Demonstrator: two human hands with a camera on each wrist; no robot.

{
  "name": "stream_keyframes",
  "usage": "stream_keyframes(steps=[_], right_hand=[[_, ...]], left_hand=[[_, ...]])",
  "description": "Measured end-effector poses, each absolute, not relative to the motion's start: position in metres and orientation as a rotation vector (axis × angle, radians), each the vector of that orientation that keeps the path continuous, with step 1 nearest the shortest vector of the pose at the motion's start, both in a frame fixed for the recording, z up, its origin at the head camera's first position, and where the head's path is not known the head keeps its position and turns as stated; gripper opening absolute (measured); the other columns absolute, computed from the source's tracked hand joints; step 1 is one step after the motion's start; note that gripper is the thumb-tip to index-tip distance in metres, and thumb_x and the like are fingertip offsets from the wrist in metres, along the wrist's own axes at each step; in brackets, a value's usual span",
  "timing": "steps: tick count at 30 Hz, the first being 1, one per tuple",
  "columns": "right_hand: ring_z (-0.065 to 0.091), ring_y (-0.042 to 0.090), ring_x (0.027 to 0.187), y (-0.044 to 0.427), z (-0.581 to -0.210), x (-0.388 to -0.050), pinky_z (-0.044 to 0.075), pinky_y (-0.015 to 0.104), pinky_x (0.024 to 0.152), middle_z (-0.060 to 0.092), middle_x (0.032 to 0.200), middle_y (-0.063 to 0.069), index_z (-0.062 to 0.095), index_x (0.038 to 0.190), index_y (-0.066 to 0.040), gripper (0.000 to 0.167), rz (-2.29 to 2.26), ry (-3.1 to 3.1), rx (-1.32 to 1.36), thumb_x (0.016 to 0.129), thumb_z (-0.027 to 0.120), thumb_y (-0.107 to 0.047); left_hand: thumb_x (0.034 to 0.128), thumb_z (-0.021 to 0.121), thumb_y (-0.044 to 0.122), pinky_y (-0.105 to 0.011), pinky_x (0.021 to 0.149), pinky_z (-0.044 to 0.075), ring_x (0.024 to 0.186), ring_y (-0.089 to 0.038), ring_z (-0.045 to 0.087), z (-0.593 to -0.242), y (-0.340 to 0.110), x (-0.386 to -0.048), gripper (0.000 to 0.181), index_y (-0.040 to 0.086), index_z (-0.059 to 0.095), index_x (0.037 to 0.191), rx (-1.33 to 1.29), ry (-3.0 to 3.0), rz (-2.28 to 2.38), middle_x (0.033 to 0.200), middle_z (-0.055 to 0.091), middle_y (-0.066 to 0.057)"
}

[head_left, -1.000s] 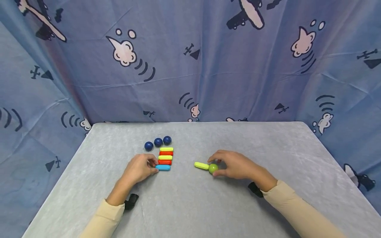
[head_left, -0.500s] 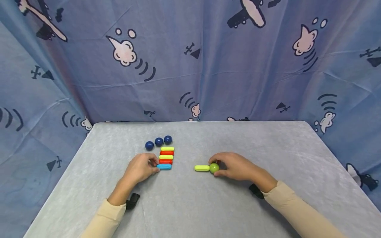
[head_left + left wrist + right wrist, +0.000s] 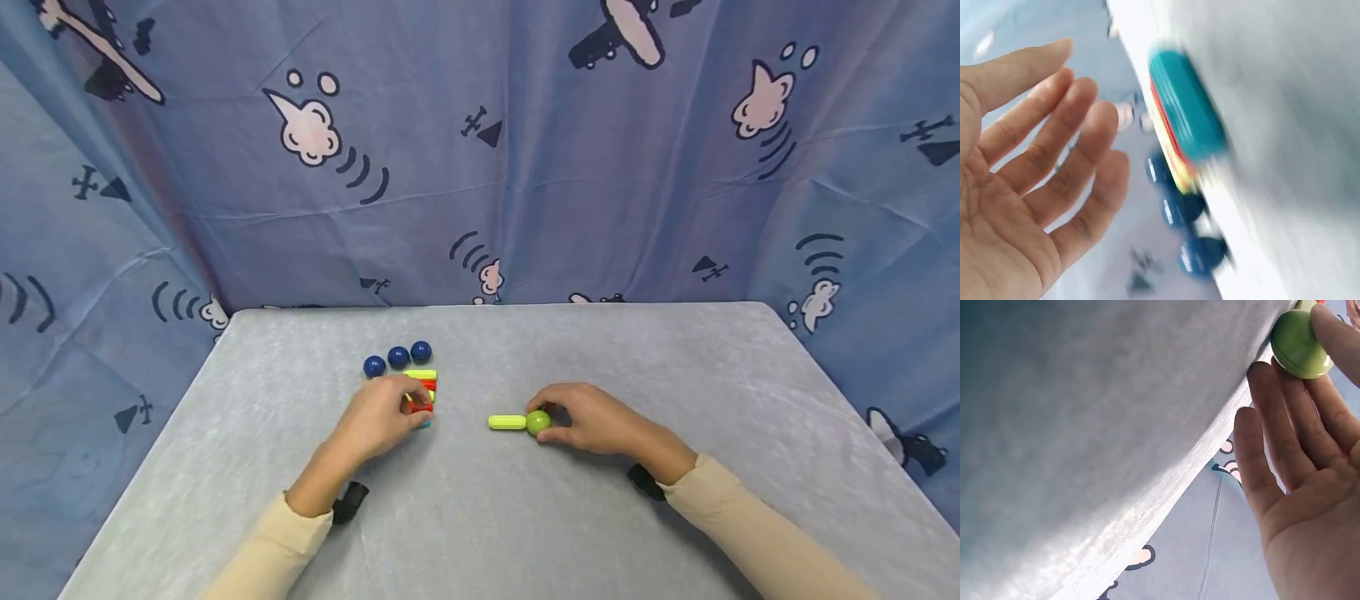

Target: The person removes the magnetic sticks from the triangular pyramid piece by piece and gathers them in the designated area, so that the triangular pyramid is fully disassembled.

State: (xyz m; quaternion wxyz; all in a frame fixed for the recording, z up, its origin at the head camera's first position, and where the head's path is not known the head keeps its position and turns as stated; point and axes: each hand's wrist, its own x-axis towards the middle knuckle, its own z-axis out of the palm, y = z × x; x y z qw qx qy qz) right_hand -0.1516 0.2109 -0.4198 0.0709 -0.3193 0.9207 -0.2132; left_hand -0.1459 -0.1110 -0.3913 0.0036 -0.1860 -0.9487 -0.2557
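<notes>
My left hand (image 3: pixel 378 417) is over the left row of short coloured rods, its fingers relaxed and holding nothing. In the left wrist view the hand is apart from the blue rod (image 3: pixel 1188 106) at the row's near end. A red rod (image 3: pixel 428 386) and a yellow rod (image 3: pixel 420 375) show beyond the hand; the others are partly hidden. My right hand (image 3: pixel 600 421) pinches a green ball (image 3: pixel 537 423) between thumb and fingers on the table. A yellow-green rod (image 3: pixel 507 422) lies flat, its right end against the ball.
Dark blue balls (image 3: pixel 398 357) sit in a slanted line behind the row of rods. The grey-white cloth-covered table (image 3: pixel 480 517) ends at a blue patterned curtain (image 3: pixel 420 150).
My left hand has moved right from the blue rod's left end to over the row. The yellow-green rod, tilted a second ago, now lies level beside the green ball; the right hand keeps its pinch.
</notes>
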Motion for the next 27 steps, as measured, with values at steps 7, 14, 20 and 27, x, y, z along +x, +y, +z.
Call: stream_keyframes(steps=[7,14,20,27], right_hand=[[0.066,0.010,0.102,0.209,-0.419,-0.151,0.054,0.037,0.090,0.070,0.113,-0.008,0.069,0.119,-0.019,0.036,-0.651,2.759,-0.959,0.087,0.077,-0.032],[0.067,0.011,0.101,0.209,-0.419,-0.150,0.054,0.037,0.089,0.070,0.113,-0.007,0.068,0.120,-0.018,0.037,-0.652,2.767,-0.973,0.087,0.077,-0.031],[0.067,0.012,0.102,0.208,-0.419,-0.149,0.054,0.037,0.089,0.070,0.113,-0.005,0.068,0.121,-0.017,0.037,-0.642,2.774,-0.982,0.088,0.076,-0.031],[0.066,0.010,0.100,0.209,-0.419,-0.149,0.054,0.036,0.088,0.070,0.112,-0.007,0.069,0.120,-0.018,0.037,-0.639,2.782,-0.974,0.087,0.077,-0.031]], left_hand=[[0.0832,0.080,0.018,-0.026,0.067,0.048,0.079,-0.013,0.063,-0.395,-0.061,-0.149,0.015,0.014,0.075,0.096,-0.953,-2.934,-0.749,0.088,0.070,0.002],[0.0832,0.080,0.017,-0.026,0.072,0.051,0.084,-0.012,0.064,-0.407,-0.034,-0.156,0.020,0.016,0.075,0.102,-1.109,-2.904,-0.647,0.095,0.071,0.002],[0.0819,0.082,0.016,-0.025,0.073,0.052,0.084,-0.010,0.064,-0.414,-0.030,-0.158,0.018,0.016,0.076,0.099,-1.090,-2.956,-0.637,0.094,0.070,0.004],[0.0810,0.082,0.016,-0.024,0.071,0.050,0.080,-0.010,0.062,-0.417,-0.028,-0.160,0.016,0.015,0.077,0.096,-1.043,-2.972,-0.685,0.091,0.070,0.002]])
